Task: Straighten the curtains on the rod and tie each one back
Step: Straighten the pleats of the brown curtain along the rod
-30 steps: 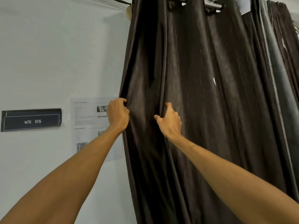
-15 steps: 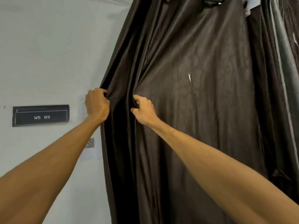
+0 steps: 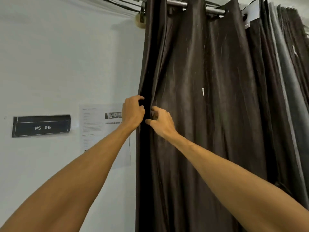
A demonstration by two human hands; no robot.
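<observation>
1. A black rectangular sign with a white border (image 3: 41,126) is stuck to the white wall (image 3: 66,56) at middle left of the frame; its white letters read "WS 05".
2. Just right of it hangs a white printed paper sheet (image 3: 93,129) with lines of text and a small photo strip, too small to read.
3. The dark brown satin eyelet curtain (image 3: 209,114) hangs from the silver metal rod (image 3: 177,3) at top centre and fills the middle of the frame in loose vertical folds.
4. The left hand (image 3: 133,111), at frame centre, has its fingers curled round the curtain's left edge and grips it, arm stretched out from lower left.
5. The right hand (image 3: 161,122), just beside the left and almost touching it, pinches a fold of the same curtain between bent fingers and thumb, arm reaching in from lower right.
6. Bunched grey and dark curtains (image 3: 280,64) hang at the right edge.
</observation>
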